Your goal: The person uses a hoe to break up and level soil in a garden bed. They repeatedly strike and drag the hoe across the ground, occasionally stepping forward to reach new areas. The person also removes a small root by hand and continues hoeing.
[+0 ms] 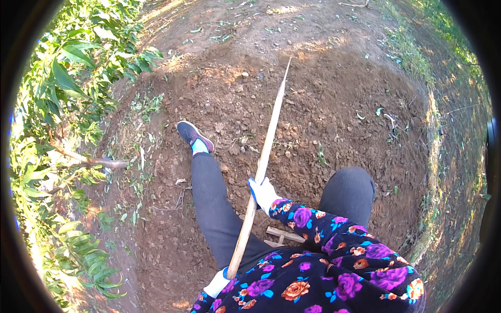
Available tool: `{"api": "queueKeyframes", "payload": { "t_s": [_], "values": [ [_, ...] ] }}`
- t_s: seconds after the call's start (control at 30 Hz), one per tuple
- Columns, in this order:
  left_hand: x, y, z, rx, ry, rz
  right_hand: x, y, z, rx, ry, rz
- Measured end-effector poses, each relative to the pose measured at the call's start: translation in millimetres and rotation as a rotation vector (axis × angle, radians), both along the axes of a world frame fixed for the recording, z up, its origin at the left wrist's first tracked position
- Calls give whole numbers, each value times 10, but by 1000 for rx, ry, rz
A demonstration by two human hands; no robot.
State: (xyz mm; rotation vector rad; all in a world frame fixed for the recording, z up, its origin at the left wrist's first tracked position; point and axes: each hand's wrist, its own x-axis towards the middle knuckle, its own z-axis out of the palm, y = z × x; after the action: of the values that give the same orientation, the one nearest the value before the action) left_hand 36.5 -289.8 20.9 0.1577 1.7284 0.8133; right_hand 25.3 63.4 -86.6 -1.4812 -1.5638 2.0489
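Note:
A long, pale wooden handle of a tool (270,137) runs from my lap up and slightly right across dug soil. Its far end narrows to a thin metal socket and tip; the working head's shape cannot be told. My right hand (263,193), in a white and blue glove, is closed around the handle's middle. At the handle's near end, my left hand (219,282) grips it in a similar glove, its fingers mostly hidden. Loose brown soil (313,129) with clods and small stones lies before me.
Leafy branches (74,70) and a bare limb (105,162) reach in from the left. My left leg (211,199) is stretched forward; my right knee (350,191) is bent. A wooden frame (285,234) shows between my legs. Grass and a low soil edge (432,117) line the right.

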Motion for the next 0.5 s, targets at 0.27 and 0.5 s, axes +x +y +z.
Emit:
{"api": "queueKeyframes", "payload": {
  "t_s": [0.27, 0.5],
  "values": [
    [17, -406, 42, -110, -45, 33, -14, -15, 51, -429, 271, -46],
    [-36, 169, -23, -133, 551, -270, -337, 674, 120, -603, 429, -207]
  ]
}}
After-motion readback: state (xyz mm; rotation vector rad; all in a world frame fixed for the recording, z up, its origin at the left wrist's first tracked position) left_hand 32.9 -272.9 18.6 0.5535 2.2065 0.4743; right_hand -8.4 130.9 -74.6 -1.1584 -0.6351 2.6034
